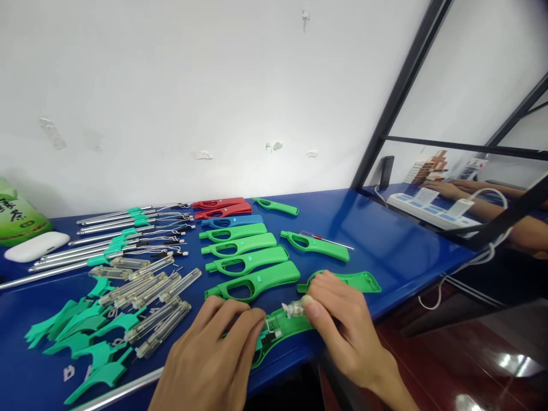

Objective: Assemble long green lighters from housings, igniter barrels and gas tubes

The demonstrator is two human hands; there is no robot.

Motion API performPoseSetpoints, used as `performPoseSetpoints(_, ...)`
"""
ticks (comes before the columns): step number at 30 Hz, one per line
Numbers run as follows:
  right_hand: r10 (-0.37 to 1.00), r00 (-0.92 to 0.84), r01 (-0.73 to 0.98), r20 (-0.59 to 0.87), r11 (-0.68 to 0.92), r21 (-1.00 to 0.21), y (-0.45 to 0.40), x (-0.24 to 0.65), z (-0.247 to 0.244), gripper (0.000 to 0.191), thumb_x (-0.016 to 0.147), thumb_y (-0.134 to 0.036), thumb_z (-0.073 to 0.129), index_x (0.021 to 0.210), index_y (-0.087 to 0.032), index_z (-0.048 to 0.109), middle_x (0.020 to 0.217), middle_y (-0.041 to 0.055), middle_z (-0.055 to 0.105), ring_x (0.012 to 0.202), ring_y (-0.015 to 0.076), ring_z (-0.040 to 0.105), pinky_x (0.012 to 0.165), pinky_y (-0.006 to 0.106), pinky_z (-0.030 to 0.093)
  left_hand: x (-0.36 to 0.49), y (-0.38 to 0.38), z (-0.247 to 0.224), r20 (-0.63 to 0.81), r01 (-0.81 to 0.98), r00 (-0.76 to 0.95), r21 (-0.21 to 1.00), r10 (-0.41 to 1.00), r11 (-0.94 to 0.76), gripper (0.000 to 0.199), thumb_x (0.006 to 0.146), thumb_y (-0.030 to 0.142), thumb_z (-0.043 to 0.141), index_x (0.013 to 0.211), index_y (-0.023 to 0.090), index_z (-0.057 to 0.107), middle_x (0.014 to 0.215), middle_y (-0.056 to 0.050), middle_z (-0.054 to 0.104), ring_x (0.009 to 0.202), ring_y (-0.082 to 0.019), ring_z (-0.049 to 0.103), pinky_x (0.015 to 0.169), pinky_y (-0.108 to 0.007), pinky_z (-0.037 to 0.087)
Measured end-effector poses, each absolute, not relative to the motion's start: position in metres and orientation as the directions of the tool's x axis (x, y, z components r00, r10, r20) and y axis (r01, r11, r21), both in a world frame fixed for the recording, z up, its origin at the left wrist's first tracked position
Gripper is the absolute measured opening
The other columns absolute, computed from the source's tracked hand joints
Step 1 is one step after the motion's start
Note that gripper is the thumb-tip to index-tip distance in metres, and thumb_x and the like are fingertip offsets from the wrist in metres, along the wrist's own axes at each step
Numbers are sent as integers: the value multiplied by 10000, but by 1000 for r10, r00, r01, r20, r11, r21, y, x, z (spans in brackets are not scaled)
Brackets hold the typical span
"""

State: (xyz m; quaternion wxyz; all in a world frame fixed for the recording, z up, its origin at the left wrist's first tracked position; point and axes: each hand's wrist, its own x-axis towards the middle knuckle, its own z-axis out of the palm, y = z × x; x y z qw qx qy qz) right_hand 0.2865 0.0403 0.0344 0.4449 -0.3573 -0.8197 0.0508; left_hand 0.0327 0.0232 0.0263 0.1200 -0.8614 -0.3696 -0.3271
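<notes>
My right hand pinches a clear lighter fuel tank with a pinkish tip, just above an open green lighter casing half. My left hand is closed over the front end of that casing half, and its fingers hide most of the parts there. A bit of thin wire and a small black-and-white piece show inside the casing beside the fingertips. From under the left hand a long metal tube runs out to the left. Behind my right hand lies another green casing half, inner side up.
Several green casings, a blue one and two red ones lie in a column. To the left are metal tubes with wires, clear tanks and teal triggers. A screwdriver lies behind; a power strip sits right.
</notes>
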Motion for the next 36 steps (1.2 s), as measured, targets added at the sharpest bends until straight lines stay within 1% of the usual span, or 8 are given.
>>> performPoseSetpoints(2,641,-367,546,674,735,-402,40,285,35,429,1209,-193,498,796,-242,391,698,-60,467,656,145,459,714,357,331,32,23,27,646,708,523,34,556,-705,269,1168,108,509,1229,245,733,1092,-9,812,977,-201,757,947,-342,649)
performPoseSetpoints(8,693,-457,577,558,708,-408,39,284,34,464,1235,-262,486,774,-232,439,715,-45,511,693,157,453,766,371,340,32,21,25,642,708,505,75,577,-703,232,1162,109,538,1245,247,705,1077,-11,770,977,-193,728,900,-326,646)
performPoseSetpoints(13,686,-455,579,567,712,-397,39,283,35,465,1237,-272,486,774,-227,495,714,-37,533,697,160,464,748,370,360,33,20,23,634,706,504,90,587,-703,241,1159,110,542,1263,256,704,1073,-10,757,967,-197,708,898,-334,649)
performPoseSetpoints(17,666,-396,521,633,730,-443,39,284,36,284,1215,-303,593,976,-217,721,858,-10,658,792,172,587,784,352,464,33,19,23,648,702,501,84,574,-707,238,1159,101,539,1268,243,696,1071,-13,757,969,-199,702,873,-324,640)
performPoseSetpoints(20,664,-337,439,667,738,-513,39,287,36,123,1173,-303,714,1130,-235,807,971,4,712,866,171,673,781,316,536,33,20,24,655,707,496,77,571,-703,228,1165,101,537,1259,244,687,1080,-15,755,987,-207,699,886,-334,634)
performPoseSetpoints(23,674,-310,387,671,734,-559,40,291,36,74,1126,-286,799,1157,-263,862,957,-4,726,815,157,686,720,286,553,33,20,23,643,714,495,84,585,-695,231,1174,107,529,1273,249,682,1085,-14,747,993,-207,693,882,-331,632)
performPoseSetpoints(30,684,-365,362,631,729,-581,40,294,38,114,1130,-274,772,1140,-239,880,941,9,720,806,157,695,722,283,568,32,18,22,630,717,487,107,605,-689,257,1160,101,542,1307,258,683,1090,-12,746,983,-206,700,852,-332,640)
performPoseSetpoints(36,681,-383,389,624,732,-560,41,294,39,110,1129,-235,761,1159,-242,867,954,-2,712,818,147,688,737,264,567,30,17,18,592,723,486,140,643,-676,344,1128,64,530,1348,269,696,1118,-19,745,978,-211,692,809,-328,639)
